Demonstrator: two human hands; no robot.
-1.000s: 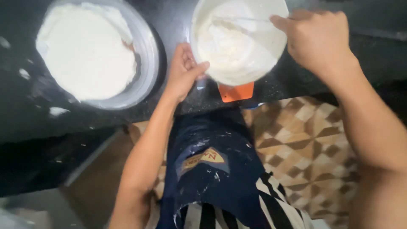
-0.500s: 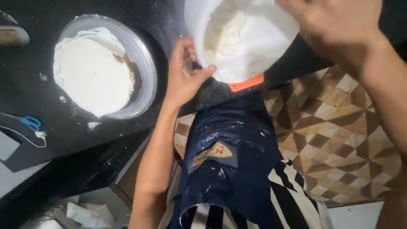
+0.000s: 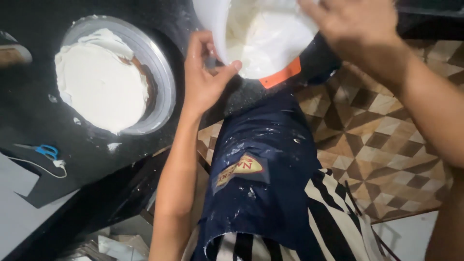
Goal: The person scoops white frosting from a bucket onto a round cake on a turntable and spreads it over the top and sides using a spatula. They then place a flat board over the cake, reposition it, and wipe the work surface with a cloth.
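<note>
A white bowl (image 3: 263, 41) with white cream inside stands tilted at the black counter's (image 3: 29, 125) front edge, partly cut off by the top of the view. My left hand (image 3: 203, 77) grips its near left rim, thumb on the outer wall. My right hand (image 3: 355, 29) hovers blurred over the bowl's right side; whatever it holds is hidden. To the left sits a round metal pan (image 3: 162, 79) holding a cake spread with white cream (image 3: 99, 82), a brown edge showing on its right.
An orange piece (image 3: 281, 76) pokes out under the bowl. Blue-handled scissors (image 3: 46, 151), a white cord (image 3: 50, 166) and a grey sheet (image 3: 17, 181) lie at the counter's left. My dark blue apron (image 3: 263, 174) is spattered white. Patterned floor tiles (image 3: 382, 145) lie right.
The bowl has tipped up and toward me and looms larger. My right hand has risen to the top edge, and the thin utensil it held is out of sight. The pan has shifted left in view.
</note>
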